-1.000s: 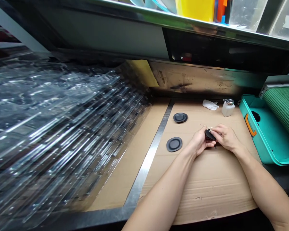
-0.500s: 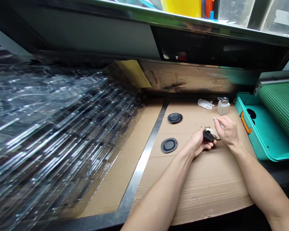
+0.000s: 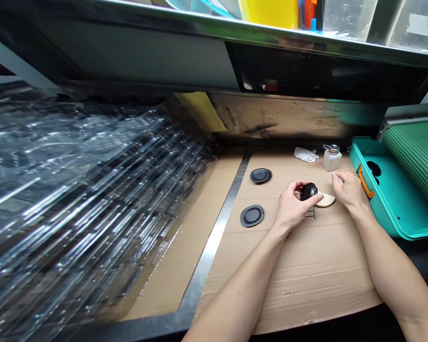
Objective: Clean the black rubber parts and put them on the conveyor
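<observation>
Apparently the step is handling: the left hand [image 3: 290, 205] grips a black disc [image 3: 308, 191] beside a pale pad [image 3: 327, 201]. Right of that grip, the right hand [image 3: 347, 190] curls, contents unclear; steadiness seems called for next.

Black part [image 3: 308, 191], dark-grey discs [image 3: 252, 215], tan cardboard [image 3: 292, 270], turquoise bin [image 3: 382, 209], orange handle [image 3: 365, 182], green fine-gridded belt [image 3: 419, 149]

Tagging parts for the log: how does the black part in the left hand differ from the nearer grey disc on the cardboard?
Pose: the black part is held tilted in the left hand; the grey disc lies flat on the cardboard.
Finish: the black part shines; the grey disc looks matte.
Size: the black part looks smaller in the picture than the grey disc.
Both are dark and rounded.
</observation>
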`<state>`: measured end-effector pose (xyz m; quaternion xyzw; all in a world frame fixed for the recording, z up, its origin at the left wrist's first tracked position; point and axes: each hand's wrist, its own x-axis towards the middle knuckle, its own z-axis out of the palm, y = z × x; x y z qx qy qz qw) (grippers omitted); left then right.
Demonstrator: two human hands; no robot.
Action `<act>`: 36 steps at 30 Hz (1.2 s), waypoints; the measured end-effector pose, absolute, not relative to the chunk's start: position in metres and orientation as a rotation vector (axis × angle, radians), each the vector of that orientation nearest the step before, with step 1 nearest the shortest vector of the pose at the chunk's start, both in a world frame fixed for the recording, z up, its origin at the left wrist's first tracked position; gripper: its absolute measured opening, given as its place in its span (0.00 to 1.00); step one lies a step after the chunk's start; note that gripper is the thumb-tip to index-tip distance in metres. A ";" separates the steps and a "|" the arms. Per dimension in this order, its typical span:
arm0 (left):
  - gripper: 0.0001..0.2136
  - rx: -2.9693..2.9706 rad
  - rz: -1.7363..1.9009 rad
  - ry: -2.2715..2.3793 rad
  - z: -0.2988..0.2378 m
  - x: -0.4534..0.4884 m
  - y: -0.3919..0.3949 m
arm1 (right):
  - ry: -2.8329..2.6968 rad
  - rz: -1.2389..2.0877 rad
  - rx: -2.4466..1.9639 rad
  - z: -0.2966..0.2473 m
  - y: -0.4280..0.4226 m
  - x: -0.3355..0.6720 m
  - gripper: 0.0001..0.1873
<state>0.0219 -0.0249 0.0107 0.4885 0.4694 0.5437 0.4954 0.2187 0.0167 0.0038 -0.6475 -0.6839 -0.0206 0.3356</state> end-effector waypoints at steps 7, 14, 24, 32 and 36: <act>0.28 1.422 1.354 1.162 0.023 0.022 -0.037 | -1.993 -0.127 -2.055 0.009 0.014 0.229 0.15; 0.33 1.204 1.401 1.130 0.028 0.023 -0.040 | -2.081 -0.207 -2.017 0.010 0.010 0.220 0.18; 0.06 1.431 1.471 1.220 0.025 0.010 -0.031 | -2.325 -0.084 -1.623 0.019 -0.013 0.185 0.16; 0.17 1.567 1.430 1.798 0.021 -0.066 0.029 | -2.440 0.073 -1.431 0.003 -0.015 0.173 0.14; 0.16 1.782 1.094 2.052 0.015 -0.116 0.071 | -2.425 0.089 -1.436 0.001 -0.016 0.172 0.11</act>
